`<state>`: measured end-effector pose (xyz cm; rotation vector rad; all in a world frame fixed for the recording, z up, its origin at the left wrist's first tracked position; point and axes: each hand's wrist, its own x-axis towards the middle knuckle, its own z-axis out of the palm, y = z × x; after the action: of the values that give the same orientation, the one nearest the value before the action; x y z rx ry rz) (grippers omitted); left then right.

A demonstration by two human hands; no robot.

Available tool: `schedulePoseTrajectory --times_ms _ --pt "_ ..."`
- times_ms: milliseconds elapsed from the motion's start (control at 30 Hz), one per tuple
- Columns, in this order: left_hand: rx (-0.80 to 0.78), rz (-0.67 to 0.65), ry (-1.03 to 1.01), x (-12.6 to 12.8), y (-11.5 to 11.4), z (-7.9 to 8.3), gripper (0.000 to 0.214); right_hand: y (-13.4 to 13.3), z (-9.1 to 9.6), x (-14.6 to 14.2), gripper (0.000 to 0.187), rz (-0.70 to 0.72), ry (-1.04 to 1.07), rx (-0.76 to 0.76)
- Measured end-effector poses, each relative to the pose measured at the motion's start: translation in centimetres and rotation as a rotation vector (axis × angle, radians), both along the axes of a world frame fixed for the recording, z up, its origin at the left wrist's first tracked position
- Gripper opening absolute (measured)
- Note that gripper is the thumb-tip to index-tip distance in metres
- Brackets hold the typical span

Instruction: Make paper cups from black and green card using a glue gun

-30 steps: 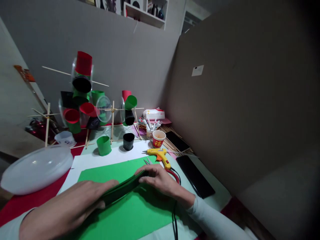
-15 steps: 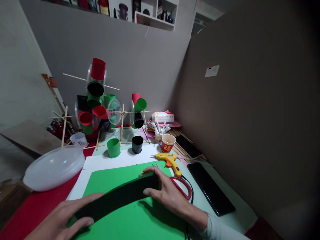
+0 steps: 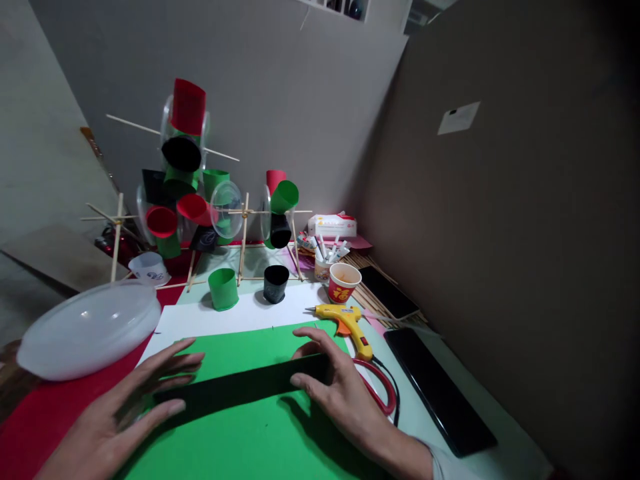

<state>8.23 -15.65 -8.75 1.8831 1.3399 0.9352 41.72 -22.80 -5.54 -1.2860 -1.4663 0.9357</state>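
Hands first. The left hand (image 3: 113, 417) lies low over the near left corner of the green sheet (image 3: 260, 443), fingers spread wide and nearly flat; the left end of the black strip (image 3: 235, 390) sits between its thumb and fingers, touched rather than clamped. The right hand (image 3: 345, 393) pinches the strip's right end, thumb on the near face and fingers curled over the top edge. The strip stands on its long edge across the middle of the green sheet, bowed slightly.

Open sheet surface shows in front of the strip and behind it. The sheet's right edge is crowded: red-handled scissors (image 3: 383, 393) lie just beside the right hand, and a yellow glue gun (image 3: 347, 321) rests at the far right corner. A black phone (image 3: 440, 390) lies further right, near the brown board (image 3: 500, 233) that closes that side.

On the left, a clear plastic lid (image 3: 87, 330) sits on the red mat (image 3: 45, 427), well apart from the strip. A white sheet (image 3: 225, 319) shows past the green sheet's far edge. Beyond it stand a green cup (image 3: 223, 289), a black cup (image 3: 275, 283) and a red paper cup (image 3: 343, 282), then a frame of sticks and cups (image 3: 195, 187) against the wall.
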Motion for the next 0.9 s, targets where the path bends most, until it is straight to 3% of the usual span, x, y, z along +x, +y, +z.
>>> schedulePoseTrajectory --times_ms 133,233,333,433,533,667,733,833,900 --pt "-0.146 -0.009 -0.005 0.9 -0.6 -0.9 0.06 -0.4 -0.3 -0.3 0.059 0.036 -0.09 -0.014" --pt "-0.202 0.007 0.017 1.2 -0.8 -1.0 0.045 -0.4 -0.3 -0.1 0.039 0.036 -0.14 -0.002" --pt "-0.253 0.054 -0.013 1.5 -0.7 -0.7 0.044 -0.2 -0.3 0.4 0.027 0.05 -0.209 -0.017" --pt "-0.236 0.032 0.056 2.4 -0.4 -0.2 0.048 0.0 0.2 1.1 0.018 0.076 -0.344 0.007" --pt "-0.107 -0.004 0.128 3.3 -0.4 0.2 0.044 1.1 2.5 1.1 0.014 0.047 -0.452 0.198" --pt "0.067 -0.026 0.123 3.5 -1.2 -0.2 0.037 5.8 6.6 -1.6 0.011 0.155 -0.55 0.328" --pt "0.113 0.005 0.141 3.5 -1.6 -0.6 0.036 9.2 7.6 -4.0 0.013 0.24 -0.601 0.373" --pt "0.168 0.049 0.175 3.4 -1.8 -0.8 0.034 14.3 7.1 -7.5 0.024 0.319 -0.67 0.33" --pt "0.192 0.046 0.164 3.4 -1.8 -0.7 0.032 16.8 6.2 -8.9 0.019 0.334 -0.662 0.306"
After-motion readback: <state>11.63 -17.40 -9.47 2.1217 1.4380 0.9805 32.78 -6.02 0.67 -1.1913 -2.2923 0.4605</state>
